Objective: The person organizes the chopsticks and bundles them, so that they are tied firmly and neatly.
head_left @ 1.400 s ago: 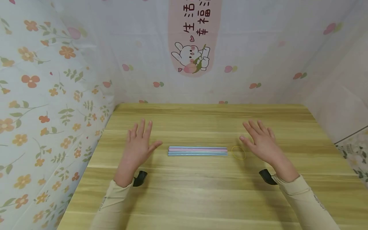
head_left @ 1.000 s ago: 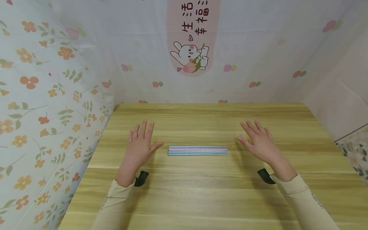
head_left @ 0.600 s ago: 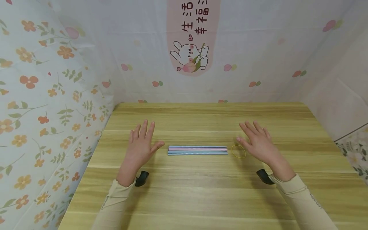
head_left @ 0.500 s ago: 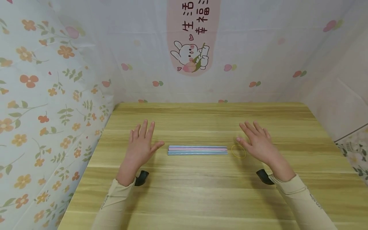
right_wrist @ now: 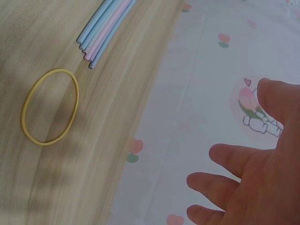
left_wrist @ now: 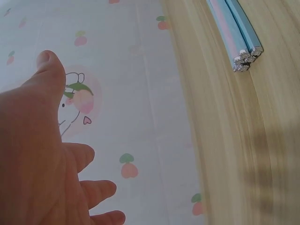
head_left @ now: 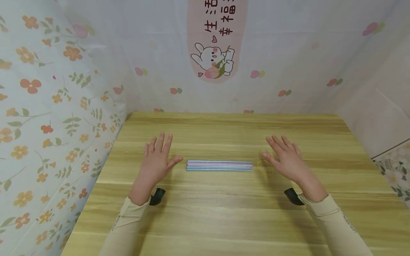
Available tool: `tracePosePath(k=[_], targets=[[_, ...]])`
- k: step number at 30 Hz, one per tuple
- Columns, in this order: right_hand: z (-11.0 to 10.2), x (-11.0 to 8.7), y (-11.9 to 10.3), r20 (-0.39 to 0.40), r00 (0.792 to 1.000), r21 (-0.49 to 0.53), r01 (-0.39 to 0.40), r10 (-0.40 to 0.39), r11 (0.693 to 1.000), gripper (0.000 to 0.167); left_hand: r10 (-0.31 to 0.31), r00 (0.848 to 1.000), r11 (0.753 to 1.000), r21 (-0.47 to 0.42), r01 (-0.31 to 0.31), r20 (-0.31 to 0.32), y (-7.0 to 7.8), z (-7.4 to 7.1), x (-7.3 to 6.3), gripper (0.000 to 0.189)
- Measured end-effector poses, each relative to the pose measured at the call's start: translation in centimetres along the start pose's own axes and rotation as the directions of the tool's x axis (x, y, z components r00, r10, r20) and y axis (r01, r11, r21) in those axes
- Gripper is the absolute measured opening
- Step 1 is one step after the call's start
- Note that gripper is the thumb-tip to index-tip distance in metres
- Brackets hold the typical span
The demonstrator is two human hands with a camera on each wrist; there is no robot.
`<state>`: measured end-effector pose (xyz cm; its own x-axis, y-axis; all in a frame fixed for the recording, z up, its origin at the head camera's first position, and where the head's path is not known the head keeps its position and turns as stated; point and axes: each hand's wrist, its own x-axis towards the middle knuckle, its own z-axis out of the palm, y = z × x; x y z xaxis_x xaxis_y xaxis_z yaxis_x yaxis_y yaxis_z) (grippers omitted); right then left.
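A row of slim blue and pink sticks (head_left: 219, 165), pencil-like in shape, lies side by side across the wooden table. In the left wrist view, the near ends of the sticks (left_wrist: 246, 58) look silvery. Just right of them is a yellow rubber band (head_left: 265, 168), its loop (right_wrist: 76, 96) clear in the right wrist view. My left hand (head_left: 154, 165) hovers left of the sticks with fingers spread, holding nothing. My right hand (head_left: 288, 161) is held above the table beside the rubber band, fingers extended and apart from it.
The wooden table (head_left: 205, 213) ends at a white printed cloth (head_left: 153, 89) hung behind it. A floral cloth (head_left: 57, 124) hangs along the left side. A black curved piece (head_left: 158, 196) juts from the left cuff and a similar black piece (head_left: 293, 196) from the right.
My right hand has drifted slightly left toward the rubber band, and my left hand slightly right. The head view has tilted a little. The sticks and band stay where they lay.
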<state>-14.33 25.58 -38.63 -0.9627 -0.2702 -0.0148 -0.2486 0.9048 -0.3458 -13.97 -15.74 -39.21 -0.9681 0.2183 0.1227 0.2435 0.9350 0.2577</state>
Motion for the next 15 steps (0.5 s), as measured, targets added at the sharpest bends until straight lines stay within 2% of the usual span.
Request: tracePosePath(k=[15], targets=[[0.02,0.16,-0.31,0.007,1.000,0.001,0.006,-0.006,1.000,0.070,0.001,1.000,1.000,0.009,-0.001,-0.006,-0.08,0.39,0.16,0.084]])
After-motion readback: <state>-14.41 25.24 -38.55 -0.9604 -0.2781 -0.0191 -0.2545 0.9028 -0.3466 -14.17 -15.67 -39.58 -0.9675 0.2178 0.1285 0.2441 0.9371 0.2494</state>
